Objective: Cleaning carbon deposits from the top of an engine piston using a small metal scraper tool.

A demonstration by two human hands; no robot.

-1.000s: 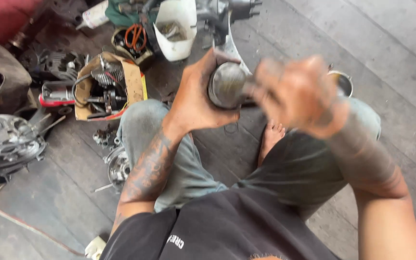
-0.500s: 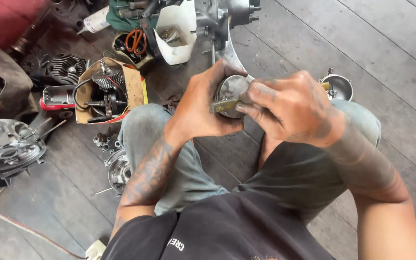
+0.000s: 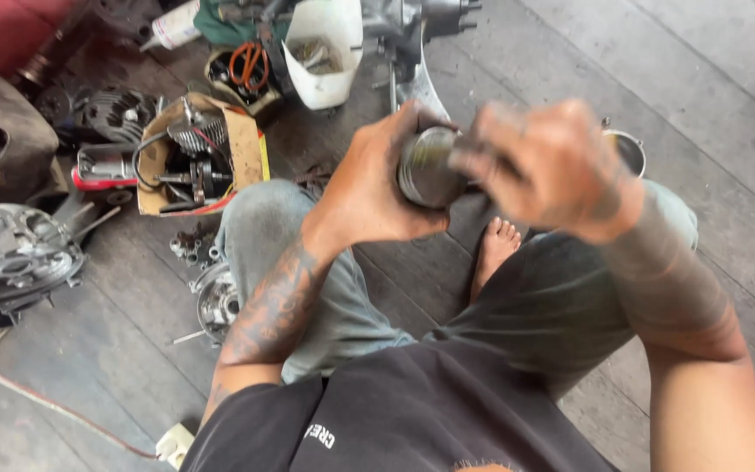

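Observation:
A round grey metal piston (image 3: 425, 166) sits gripped in my left hand (image 3: 377, 188), held up over my lap above my knees. My right hand (image 3: 552, 166) is blurred with motion and pressed against the piston's right side, fingers curled on it; whether it holds a small tool or cloth I cannot tell. Both hands are grimy, and my forearms are tattooed.
I sit on a dark wooden plank floor (image 3: 709, 70). A cardboard box of engine parts (image 3: 194, 153) lies at the left, a white plastic jug (image 3: 325, 48) at the top, an engine casing (image 3: 10, 253) at far left, a metal part (image 3: 216, 301) beside my left knee, a small metal cup (image 3: 626, 149) right.
My right hand has kept shifting quickly over the piston, drawing back to its right side. The left hand has kept hold and tipped the piston slightly.

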